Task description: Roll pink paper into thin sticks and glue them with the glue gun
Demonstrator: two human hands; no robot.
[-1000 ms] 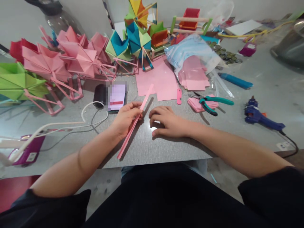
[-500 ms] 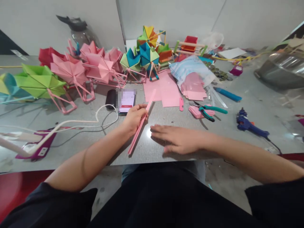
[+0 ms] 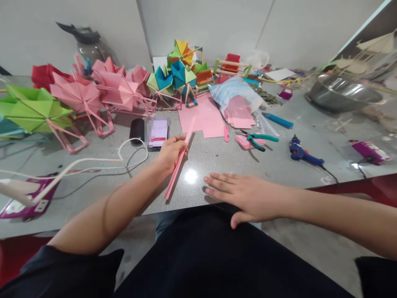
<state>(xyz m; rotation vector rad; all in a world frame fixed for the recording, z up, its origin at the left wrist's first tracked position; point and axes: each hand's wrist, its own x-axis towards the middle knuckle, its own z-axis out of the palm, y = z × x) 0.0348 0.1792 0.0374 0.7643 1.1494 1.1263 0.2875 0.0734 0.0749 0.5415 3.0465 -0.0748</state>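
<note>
My left hand (image 3: 169, 153) pinches a long pink folded paper strip (image 3: 179, 163) near its upper part; the strip slants down toward the front edge of the grey table (image 3: 217, 165). My right hand (image 3: 245, 194) lies flat and empty, fingers spread, at the table's front edge, thumb hanging over it. A phone (image 3: 158, 133) with a lit screen lies just beyond my left hand. Pink paper sheets (image 3: 203, 116) lie farther back in the middle.
Folded paper pinwheel models in pink (image 3: 118, 93), green (image 3: 34, 109) and mixed colours (image 3: 181, 72) line the back left. Pliers (image 3: 257, 140), a blue glue gun (image 3: 302, 153), a plastic bag of pink paper (image 3: 237, 99), a metal bowl (image 3: 341, 95) and a white cable (image 3: 93, 161) lie around.
My right hand slid back from beside the strip to the table's front edge and flattened out. The left hand kept hold of the strip. The view shifted.
</note>
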